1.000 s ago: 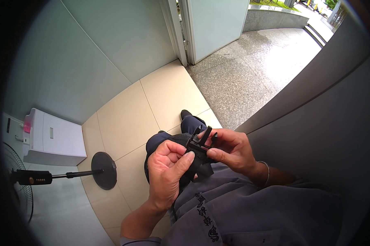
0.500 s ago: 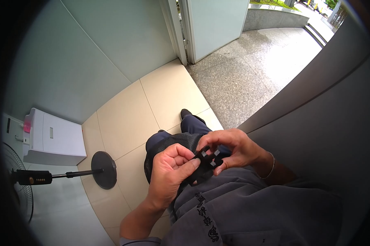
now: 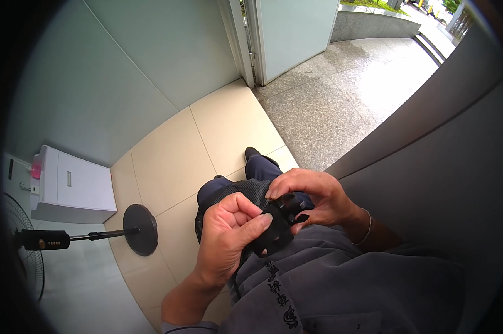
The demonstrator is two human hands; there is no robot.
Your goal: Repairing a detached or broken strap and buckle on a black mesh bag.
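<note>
View inspected: head, the left unit of a side-by-side fisheye pair worn on the person's head. It sits above the fingers (image 3: 255, 225) and faces steeply down and forward past them, image upright. Range is near: left hand (image 3: 224, 239) and right hand (image 3: 322, 199) lie close under the lens, the fingers slightly below and right of frame centre. Behind the fingers, coverage reaches back to the shirt (image 3: 351, 273); ahead of them, tiled floor (image 3: 162, 167) and, farther out, paving (image 3: 324, 106). Straight edges bow toward the dark rim.
</note>
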